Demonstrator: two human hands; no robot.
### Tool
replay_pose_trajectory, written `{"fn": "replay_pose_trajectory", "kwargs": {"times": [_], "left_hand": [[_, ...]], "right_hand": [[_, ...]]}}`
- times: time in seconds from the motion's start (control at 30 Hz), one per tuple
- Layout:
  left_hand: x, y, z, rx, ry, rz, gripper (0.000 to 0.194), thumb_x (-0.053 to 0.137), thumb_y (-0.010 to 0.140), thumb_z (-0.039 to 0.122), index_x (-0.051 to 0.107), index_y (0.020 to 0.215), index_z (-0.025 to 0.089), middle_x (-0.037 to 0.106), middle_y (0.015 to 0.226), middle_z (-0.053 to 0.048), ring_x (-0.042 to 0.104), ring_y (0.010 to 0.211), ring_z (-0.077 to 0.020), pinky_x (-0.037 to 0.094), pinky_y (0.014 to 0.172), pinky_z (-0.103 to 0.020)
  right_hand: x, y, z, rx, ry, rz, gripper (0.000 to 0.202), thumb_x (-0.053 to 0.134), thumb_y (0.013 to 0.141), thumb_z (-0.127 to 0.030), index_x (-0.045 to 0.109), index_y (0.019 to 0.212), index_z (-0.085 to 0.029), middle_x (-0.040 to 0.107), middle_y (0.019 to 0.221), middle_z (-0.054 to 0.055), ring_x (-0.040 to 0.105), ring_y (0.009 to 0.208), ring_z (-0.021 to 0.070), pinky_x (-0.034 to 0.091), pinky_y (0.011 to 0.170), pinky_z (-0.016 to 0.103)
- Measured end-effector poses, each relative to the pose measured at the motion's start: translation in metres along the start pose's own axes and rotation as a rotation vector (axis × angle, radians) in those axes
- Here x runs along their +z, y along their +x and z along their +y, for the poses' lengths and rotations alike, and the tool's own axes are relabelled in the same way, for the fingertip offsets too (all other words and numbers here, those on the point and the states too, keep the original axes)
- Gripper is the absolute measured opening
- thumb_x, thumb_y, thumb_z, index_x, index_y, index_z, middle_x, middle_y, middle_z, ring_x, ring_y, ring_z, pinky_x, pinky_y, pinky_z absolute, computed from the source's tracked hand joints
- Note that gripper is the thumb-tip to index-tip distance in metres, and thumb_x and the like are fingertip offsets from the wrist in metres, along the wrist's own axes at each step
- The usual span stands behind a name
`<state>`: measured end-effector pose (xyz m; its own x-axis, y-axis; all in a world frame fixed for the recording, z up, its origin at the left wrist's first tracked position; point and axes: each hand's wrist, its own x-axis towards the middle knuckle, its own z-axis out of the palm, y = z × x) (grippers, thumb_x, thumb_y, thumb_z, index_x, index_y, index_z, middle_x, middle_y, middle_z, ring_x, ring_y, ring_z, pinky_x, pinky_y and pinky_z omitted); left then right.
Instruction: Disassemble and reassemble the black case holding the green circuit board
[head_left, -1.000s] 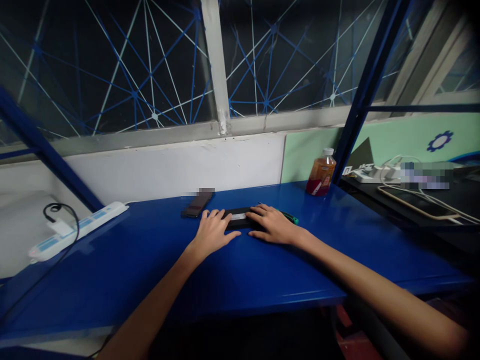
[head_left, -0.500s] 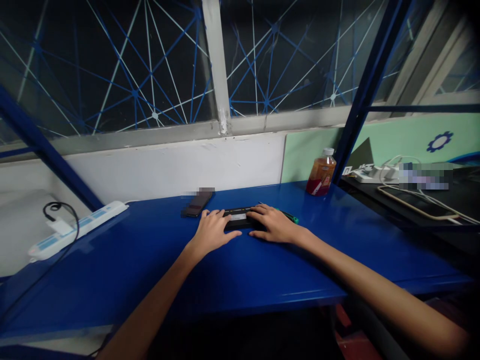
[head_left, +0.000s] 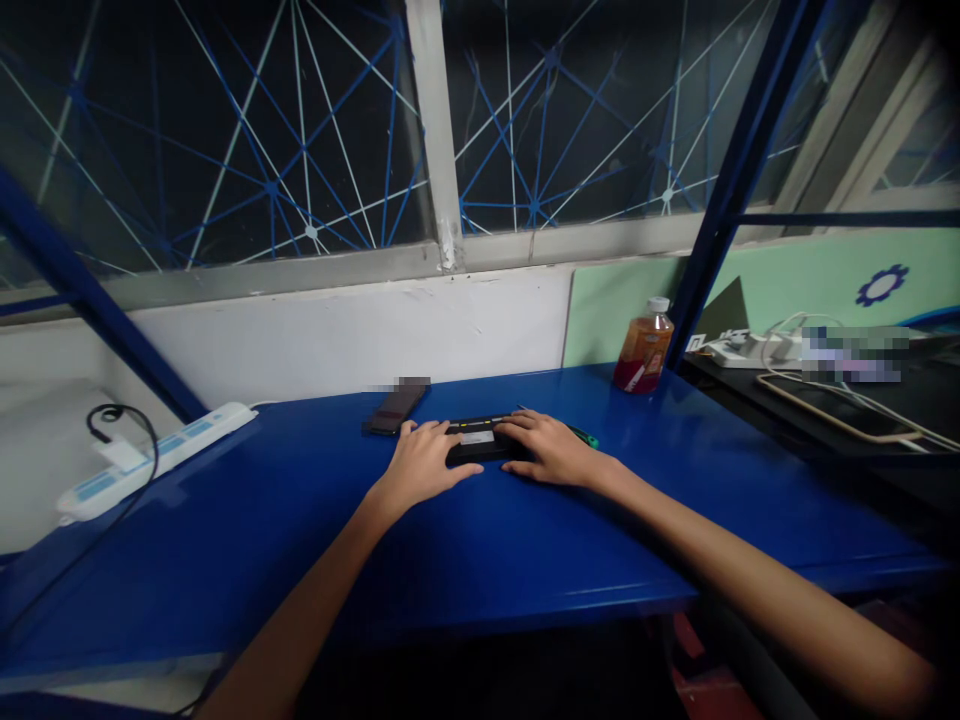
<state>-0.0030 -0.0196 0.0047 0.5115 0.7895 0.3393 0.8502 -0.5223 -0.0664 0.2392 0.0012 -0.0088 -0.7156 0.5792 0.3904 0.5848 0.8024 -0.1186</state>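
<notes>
A black, flat, oblong device (head_left: 477, 449) with a white label and small yellow marks lies on the blue table in front of me. Its two ends are partly hidden by my hands. My left hand (head_left: 425, 460) rests at the left end, fingers spread, the index fingertip touching the device and the thumb stretched along its near side. Over the right end lies my right hand (head_left: 551, 448), its fingers extended onto the top and the thumb pointing left near the front edge. A green-handled item (head_left: 585, 438) sticks out behind my right hand, mostly covered.
Behind my left hand lies a dark phone (head_left: 400, 405). A bottle of reddish drink (head_left: 645, 345) stands at the back right. On the left is a white power strip (head_left: 161, 460) with a black cable. Another phone (head_left: 836, 408) and cables lie on the black table at right.
</notes>
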Motion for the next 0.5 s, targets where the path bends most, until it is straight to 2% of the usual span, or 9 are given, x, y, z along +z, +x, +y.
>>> {"fn": "replay_pose_trajectory", "kwargs": {"times": [0.3, 0.5], "left_hand": [[-0.01, -0.001, -0.007, -0.002, -0.083, -0.091, 0.052, 0.049, 0.08, 0.067, 0.069, 0.109, 0.028, 0.064, 0.118, -0.009, 0.057, 0.109, -0.0315, 0.038, 0.092, -0.048], [-0.019, -0.002, -0.022, 0.032, -0.166, -0.212, 0.046, 0.046, 0.084, 0.063, 0.065, 0.114, 0.032, 0.056, 0.131, -0.008, 0.048, 0.123, -0.0304, 0.038, 0.097, -0.048]], "right_hand": [[-0.003, 0.0, -0.002, 0.044, 0.014, -0.01, 0.052, 0.063, 0.08, -0.043, 0.055, 0.124, -0.016, 0.059, 0.118, 0.016, 0.054, 0.111, 0.0299, 0.04, 0.096, 0.05], [-0.006, 0.0, -0.001, 0.05, 0.036, -0.037, 0.063, 0.067, 0.075, -0.051, 0.055, 0.124, -0.015, 0.058, 0.114, 0.016, 0.054, 0.107, 0.0296, 0.041, 0.092, 0.048]]}}
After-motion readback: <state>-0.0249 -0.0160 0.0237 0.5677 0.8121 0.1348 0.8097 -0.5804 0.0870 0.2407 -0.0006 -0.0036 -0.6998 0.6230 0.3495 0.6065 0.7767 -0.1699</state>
